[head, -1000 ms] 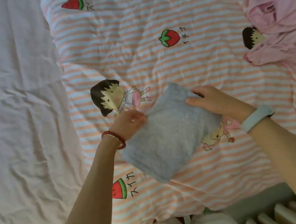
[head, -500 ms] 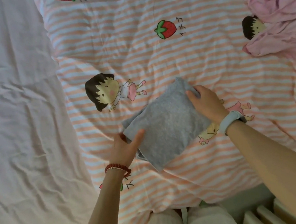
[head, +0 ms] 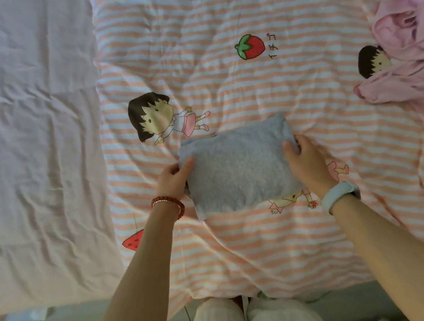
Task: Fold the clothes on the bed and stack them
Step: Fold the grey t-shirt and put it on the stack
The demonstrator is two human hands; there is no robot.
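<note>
1. The left hand (head: pixel 174 177) grips the left edge of the folded grey garment (head: pixel 238 167), thumb on top, fingers tucked under.
2. The right hand (head: pixel 305 161) pinches the right edge the same way.
3. A second ago the bundle sat skewed; now it's squared up and resting on the striped duvet (head: pixel 244 250).
4. That looks like one fold finished. The crumpled pink clothes (head: pixel 414 63) wait, well apart, at the right.

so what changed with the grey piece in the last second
The folded grey garment turned from a tilted lie to square with the bed edge. The left hand shifted to its left edge, the right hand to its right edge. The pink clothes stayed crumpled.
</note>
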